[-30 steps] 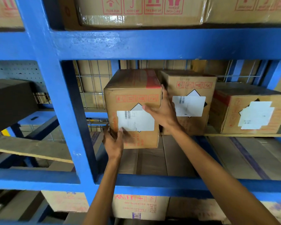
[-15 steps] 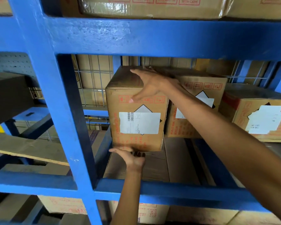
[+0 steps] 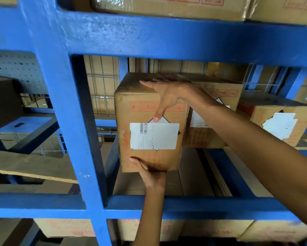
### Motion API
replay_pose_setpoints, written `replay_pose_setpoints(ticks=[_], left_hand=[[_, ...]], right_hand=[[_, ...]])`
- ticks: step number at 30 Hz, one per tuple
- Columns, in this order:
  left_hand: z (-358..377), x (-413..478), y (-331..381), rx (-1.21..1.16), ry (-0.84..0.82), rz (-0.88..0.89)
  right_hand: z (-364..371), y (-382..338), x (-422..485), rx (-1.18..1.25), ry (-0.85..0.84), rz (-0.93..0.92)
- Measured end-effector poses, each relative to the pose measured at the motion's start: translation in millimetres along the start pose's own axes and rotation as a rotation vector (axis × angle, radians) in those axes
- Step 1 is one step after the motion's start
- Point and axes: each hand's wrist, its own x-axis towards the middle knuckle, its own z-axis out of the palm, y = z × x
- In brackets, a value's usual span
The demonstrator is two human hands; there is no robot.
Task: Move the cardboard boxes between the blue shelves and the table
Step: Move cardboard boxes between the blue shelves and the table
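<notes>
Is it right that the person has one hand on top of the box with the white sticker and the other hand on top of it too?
Not quite. The right hand is on top of the box with the white sticker, but the left hand is under its bottom edge, propping it from below, not on top. The head view shows this.

A blue shelf frame (image 3: 64,96) of painted metal is shown, its coat thick, pitted and slightly glossy. A cardboard box (image 3: 149,157) of matt brown corrugated board is printed with faded red marks, and a smooth white paper label (image 3: 154,136) is stuck to its front. Thin wire mesh (image 3: 101,89) is seen behind. A rough, matt wooden board (image 3: 30,166) lies at the left. Upper boxes (image 3: 166,6) are wrapped in shiny clear plastic film.
</notes>
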Motion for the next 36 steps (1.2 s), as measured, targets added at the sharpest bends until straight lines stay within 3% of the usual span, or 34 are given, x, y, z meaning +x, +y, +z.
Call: replay_pose_setpoints(ticks=[14, 21, 29, 36], left_hand=[[-11.3, -177.3, 36.4, 0.089, -0.029, -0.082], [-56.2, -270.8, 45.5, 0.379, 0.044, 0.048], [-73.1, -336.9, 107.9, 0.842, 0.002, 0.277], [-41.2, -367.3, 170.9, 1.118, -0.293, 0.388]], right_hand=[[-11.4, -49.8, -167.9, 0.077, -0.02, -0.016], [12.2, -67.1, -276.2, 0.232, 0.009, -0.089], [66.8, -59.4, -415.4, 0.578, 0.285, -0.015], [151.8, -67.6, -522.5, 0.886, 0.631, 0.193]])
